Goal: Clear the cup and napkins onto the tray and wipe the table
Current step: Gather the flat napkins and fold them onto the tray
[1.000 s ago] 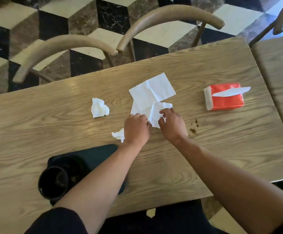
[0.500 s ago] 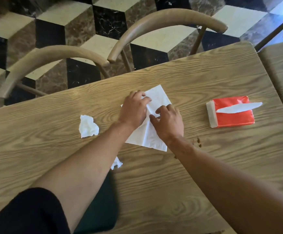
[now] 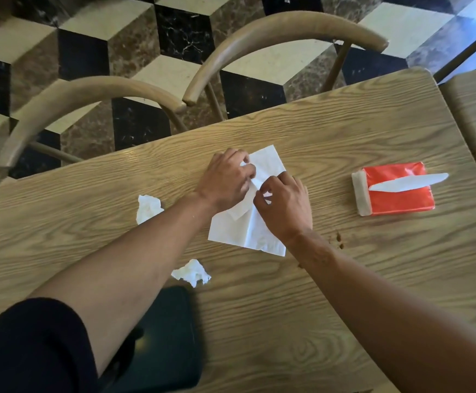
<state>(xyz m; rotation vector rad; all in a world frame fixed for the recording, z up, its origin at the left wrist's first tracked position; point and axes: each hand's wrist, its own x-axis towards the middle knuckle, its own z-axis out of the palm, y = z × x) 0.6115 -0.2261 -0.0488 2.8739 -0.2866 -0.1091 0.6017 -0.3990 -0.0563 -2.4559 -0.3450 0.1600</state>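
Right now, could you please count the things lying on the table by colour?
White: 3, a flat napkin and two crumpled napkins
Red: 1, a tissue pack
Dark: 1, a tray
Total: 5

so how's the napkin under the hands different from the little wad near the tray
The napkin under the hands is a flat, mostly smooth sheet with straight edges; the little wad is crumpled into a ragged lump. The sheet is much bigger than the wad. The left hand and right hand pinch the sheet, while the wad lies untouched by the dark tray. Both are white paper on the table.
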